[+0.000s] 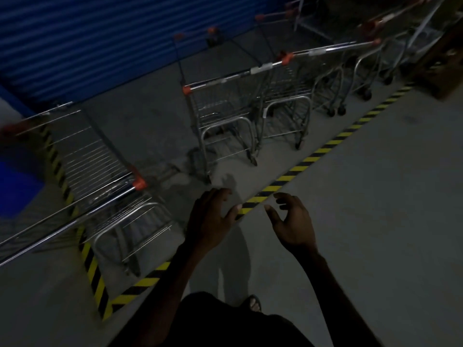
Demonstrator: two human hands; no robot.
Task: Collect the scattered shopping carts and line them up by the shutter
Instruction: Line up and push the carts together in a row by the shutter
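Note:
The scene is dim. A blue shutter (82, 43) fills the upper left. Several metal shopping carts with orange handle caps stand in a row in front of it, inside a floor area edged with yellow-black tape (310, 159). The nearest cart of that row (223, 113) has its handle toward me. One more cart (100, 176) stands at the left, blurred, its handle running down to the left edge. My left hand (213, 216) and right hand (292, 219) hover over the tape with fingers spread and relaxed, holding nothing, apart from every cart.
Bare grey concrete floor (375, 221) stretches to the right of the tape. A dark wooden object (443, 71) sits at the upper right behind the far carts. A blue block (17, 181) lies at the left edge. My sandalled foot (254, 303) shows below.

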